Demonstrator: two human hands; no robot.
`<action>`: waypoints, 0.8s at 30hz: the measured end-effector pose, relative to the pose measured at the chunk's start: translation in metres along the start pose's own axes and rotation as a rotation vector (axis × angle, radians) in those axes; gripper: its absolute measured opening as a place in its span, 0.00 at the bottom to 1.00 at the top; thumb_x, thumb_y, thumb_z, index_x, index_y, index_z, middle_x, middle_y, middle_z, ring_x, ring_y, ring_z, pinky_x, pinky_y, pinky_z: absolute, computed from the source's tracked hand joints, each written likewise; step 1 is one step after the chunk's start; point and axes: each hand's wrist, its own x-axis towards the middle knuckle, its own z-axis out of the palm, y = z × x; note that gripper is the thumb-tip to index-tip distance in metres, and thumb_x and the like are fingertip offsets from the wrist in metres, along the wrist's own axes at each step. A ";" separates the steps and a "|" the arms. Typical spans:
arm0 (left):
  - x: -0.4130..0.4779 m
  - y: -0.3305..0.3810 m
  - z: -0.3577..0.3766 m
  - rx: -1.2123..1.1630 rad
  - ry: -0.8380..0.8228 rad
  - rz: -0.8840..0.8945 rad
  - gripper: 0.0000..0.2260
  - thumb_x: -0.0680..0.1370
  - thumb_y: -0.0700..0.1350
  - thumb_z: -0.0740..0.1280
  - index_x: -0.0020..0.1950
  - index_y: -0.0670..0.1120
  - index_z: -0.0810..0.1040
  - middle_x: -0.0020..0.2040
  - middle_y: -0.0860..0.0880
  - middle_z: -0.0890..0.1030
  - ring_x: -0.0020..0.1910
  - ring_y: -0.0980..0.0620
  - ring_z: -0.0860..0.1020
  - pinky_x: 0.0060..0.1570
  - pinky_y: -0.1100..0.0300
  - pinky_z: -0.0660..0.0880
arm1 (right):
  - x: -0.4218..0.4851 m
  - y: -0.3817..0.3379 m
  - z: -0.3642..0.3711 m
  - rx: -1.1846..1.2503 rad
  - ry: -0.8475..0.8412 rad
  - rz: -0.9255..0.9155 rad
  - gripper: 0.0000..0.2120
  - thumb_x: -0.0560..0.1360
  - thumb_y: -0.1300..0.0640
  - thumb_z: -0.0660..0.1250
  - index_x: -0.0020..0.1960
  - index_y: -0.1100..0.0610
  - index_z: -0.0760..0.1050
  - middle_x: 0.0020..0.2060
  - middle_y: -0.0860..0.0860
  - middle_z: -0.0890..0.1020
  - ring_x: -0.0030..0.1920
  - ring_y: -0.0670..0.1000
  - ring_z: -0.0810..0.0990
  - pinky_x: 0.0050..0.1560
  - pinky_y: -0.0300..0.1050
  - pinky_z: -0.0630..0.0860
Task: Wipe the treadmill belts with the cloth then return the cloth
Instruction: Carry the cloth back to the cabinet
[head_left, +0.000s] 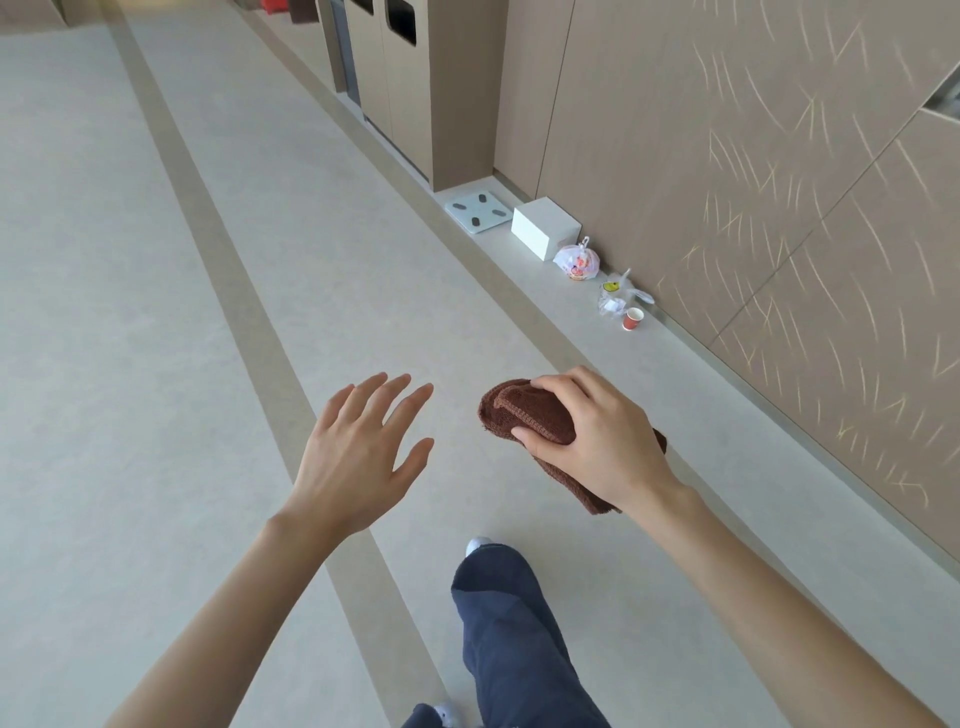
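Observation:
My right hand (597, 436) grips a folded brown cloth (524, 413) in the air above the pale floor, thumb and fingers curled round it; one end of the cloth hangs out below my wrist. My left hand (358, 457) is held out beside it to the left, palm down, fingers spread and straight, holding nothing. No treadmill is in view.
Along the wooden wall on the right, a low ledge (519, 270) carries a white bathroom scale (478, 210), a white box (545, 226), a tied plastic bag (577, 262), a clear bag (615, 297) and a red paper cup (632, 318). Tall bins (410, 78) stand further back. My leg (511, 639) is below.

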 end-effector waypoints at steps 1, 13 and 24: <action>0.015 -0.004 0.002 0.005 0.003 0.002 0.24 0.77 0.56 0.53 0.68 0.46 0.72 0.65 0.45 0.75 0.65 0.41 0.72 0.62 0.45 0.69 | 0.014 0.008 0.004 0.002 -0.001 -0.001 0.19 0.68 0.47 0.75 0.54 0.57 0.79 0.45 0.51 0.79 0.45 0.53 0.80 0.38 0.41 0.74; 0.218 -0.050 -0.006 0.004 0.087 -0.064 0.24 0.77 0.56 0.53 0.69 0.46 0.71 0.66 0.45 0.74 0.66 0.41 0.71 0.63 0.45 0.68 | 0.220 0.099 0.023 0.030 0.029 -0.088 0.19 0.68 0.47 0.75 0.54 0.56 0.78 0.45 0.50 0.79 0.45 0.52 0.79 0.39 0.43 0.76; 0.321 -0.114 0.017 -0.018 0.020 -0.083 0.25 0.77 0.56 0.53 0.69 0.47 0.72 0.66 0.45 0.75 0.66 0.41 0.71 0.63 0.45 0.68 | 0.327 0.137 0.081 0.052 -0.038 -0.081 0.19 0.68 0.48 0.75 0.54 0.57 0.78 0.45 0.51 0.79 0.45 0.54 0.80 0.40 0.48 0.78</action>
